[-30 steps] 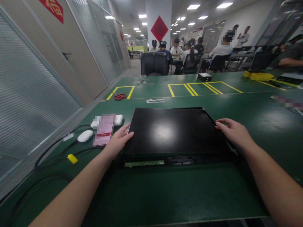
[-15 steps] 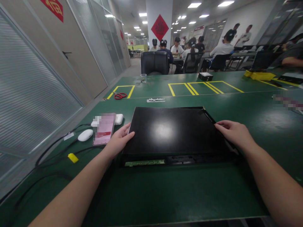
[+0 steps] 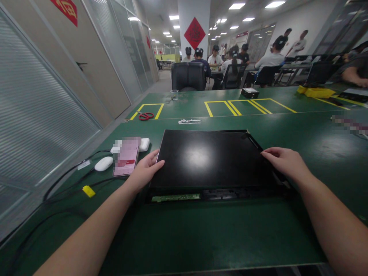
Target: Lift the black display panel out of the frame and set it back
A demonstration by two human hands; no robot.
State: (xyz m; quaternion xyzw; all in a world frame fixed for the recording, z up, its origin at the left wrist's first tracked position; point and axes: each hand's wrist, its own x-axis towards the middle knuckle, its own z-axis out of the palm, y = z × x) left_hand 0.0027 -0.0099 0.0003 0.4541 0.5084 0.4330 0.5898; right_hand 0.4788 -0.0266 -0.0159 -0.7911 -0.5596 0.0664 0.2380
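Note:
A glossy black display panel point(image 3: 212, 161) lies slightly askew over a black frame point(image 3: 255, 142) on the green table. Along the near side of the frame a strip of green circuit board point(image 3: 176, 197) shows. My left hand point(image 3: 147, 168) grips the panel's left edge, thumb on top and fingers underneath. At the right edge, my right hand point(image 3: 280, 159) pinches the panel's rim between thumb and fingers. Most of the frame is hidden beneath the panel.
Left of the panel lie a pink phone point(image 3: 126, 157), a white mouse-like object point(image 3: 104, 164), a yellow piece point(image 3: 89, 191) and black cables. Red scissors point(image 3: 146, 115), a clear cup point(image 3: 174, 94) and a small black box point(image 3: 250, 92) stand farther back. People sit beyond.
Both hands keep their hold on the panel, which stays in nearly the same place. At the far right, a person's arm has shifted.

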